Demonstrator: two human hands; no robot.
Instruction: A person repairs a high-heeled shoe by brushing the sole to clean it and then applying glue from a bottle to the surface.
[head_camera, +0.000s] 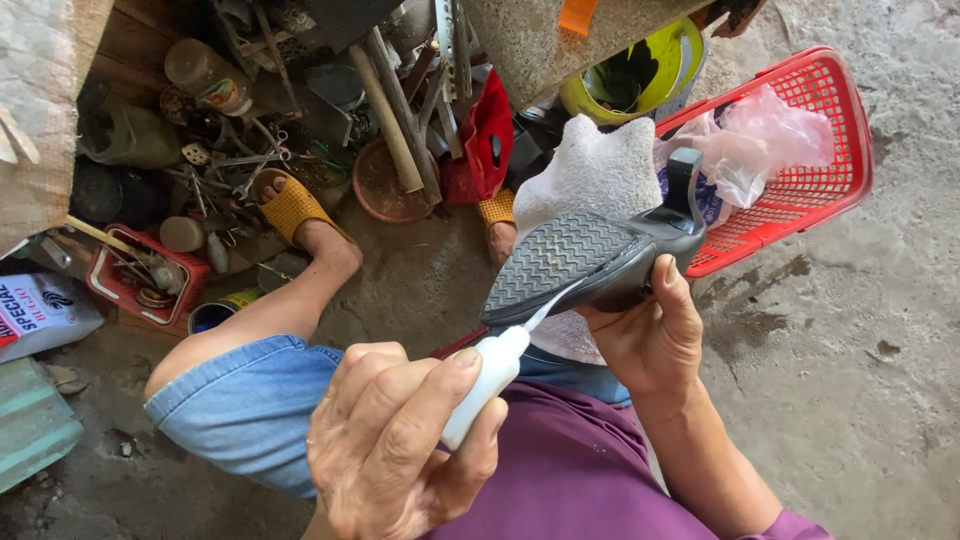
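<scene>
Head view, left hand: the left hand (405, 440) is wrapped around a small white plastic squeeze bottle with a thin pointed nozzle (488, 375), thumb and fingers pressed on its body.
Head view, right hand: the right hand (650, 335) cups a black heeled shoe with a grey ridged rubber sole (590, 260) from below, thumb lying along its side, sole turned upward.
Where the shoe is: held over the lap, above a white cloth (595, 175) draped on the knee, heel pointing toward a red plastic mesh basket (825, 150).
Nozzle contact: the tip meets the edge of the sole near the toe end.
Doing it well: I judge a light, even squeeze with the tip kept on the seam, and the shoe held still, suits this best.
Around: a yellow bucket (640, 75) beyond the basket; a pink plastic bag (765, 140) inside it; a feet-level heap of metal tools and scraps (240, 150); a mustard woven sandal (290, 205) on one foot.
In the way: nothing sits between nozzle and sole; the concrete floor (850, 380) to the right is stained.
</scene>
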